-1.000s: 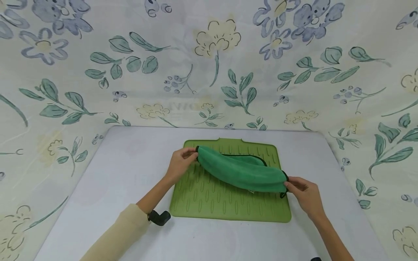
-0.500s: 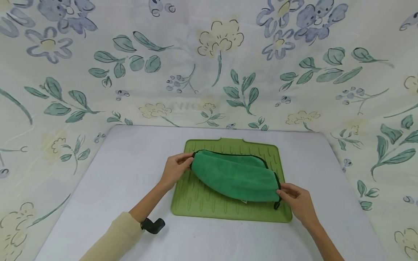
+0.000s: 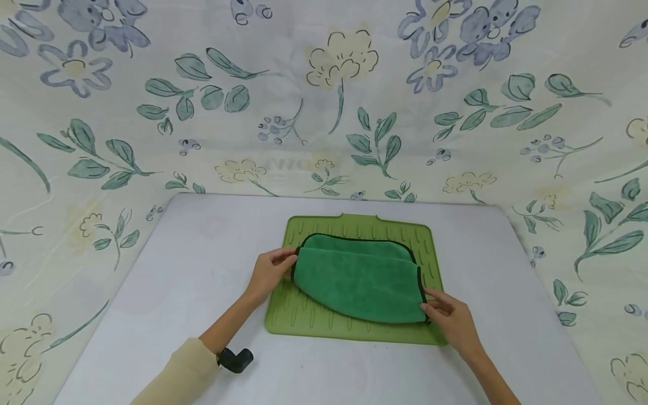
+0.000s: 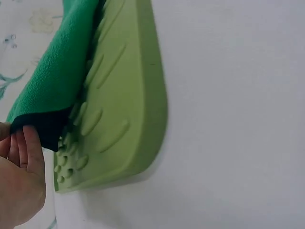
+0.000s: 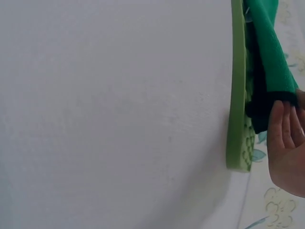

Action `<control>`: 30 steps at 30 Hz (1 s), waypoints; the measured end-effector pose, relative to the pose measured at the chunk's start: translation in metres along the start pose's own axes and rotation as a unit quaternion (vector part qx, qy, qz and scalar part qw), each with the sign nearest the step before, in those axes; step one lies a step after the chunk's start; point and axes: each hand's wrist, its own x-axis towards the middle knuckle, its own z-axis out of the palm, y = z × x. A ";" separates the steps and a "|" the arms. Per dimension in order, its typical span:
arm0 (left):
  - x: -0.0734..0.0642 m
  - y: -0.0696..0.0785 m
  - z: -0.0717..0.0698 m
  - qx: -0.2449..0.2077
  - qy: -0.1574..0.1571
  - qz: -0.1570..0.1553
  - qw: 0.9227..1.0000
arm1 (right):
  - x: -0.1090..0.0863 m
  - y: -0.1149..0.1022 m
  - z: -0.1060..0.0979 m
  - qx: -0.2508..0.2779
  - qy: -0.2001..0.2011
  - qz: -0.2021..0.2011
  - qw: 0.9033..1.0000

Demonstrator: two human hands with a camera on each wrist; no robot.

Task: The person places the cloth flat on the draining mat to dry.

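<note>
A green cloth [image 3: 356, 284] with black edging lies folded over itself on a light green ridged mat [image 3: 304, 320]. A strip of its back layer shows behind the front fold. At the cloth's left edge, my left hand [image 3: 265, 274] pinches the black trim between thumb and fingers; the left wrist view shows this hand [image 4: 21, 183] and the trim from close by. My right hand [image 3: 453, 323] pinches the right edge near its front corner, and in the right wrist view its fingers [image 5: 275, 126] lie against the black border. The cloth's underside is hidden.
The mat lies on a white table [image 3: 212, 236]. A floral sheet [image 3: 324, 112] hangs behind the table and continues at both sides. A black device [image 3: 235, 360] is strapped at the left wrist, beside a beige sleeve [image 3: 179, 374].
Both hands have drawn the cloth's front fold down towards the person and slightly left. The rolled-looking band has spread into a wider, flatter panel, and more of the back layer shows.
</note>
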 end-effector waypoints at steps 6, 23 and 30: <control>-0.010 -0.008 -0.001 0.006 -0.008 -0.005 1.000 | -0.002 0.005 0.002 -0.001 -0.001 0.014 1.000; -0.045 -0.023 -0.009 0.022 -0.062 0.020 0.998 | -0.018 0.012 0.000 -0.003 -0.030 0.038 0.999; -0.046 -0.020 -0.008 0.037 -0.051 0.043 0.997 | -0.023 0.012 0.002 -0.019 0.006 -0.018 1.000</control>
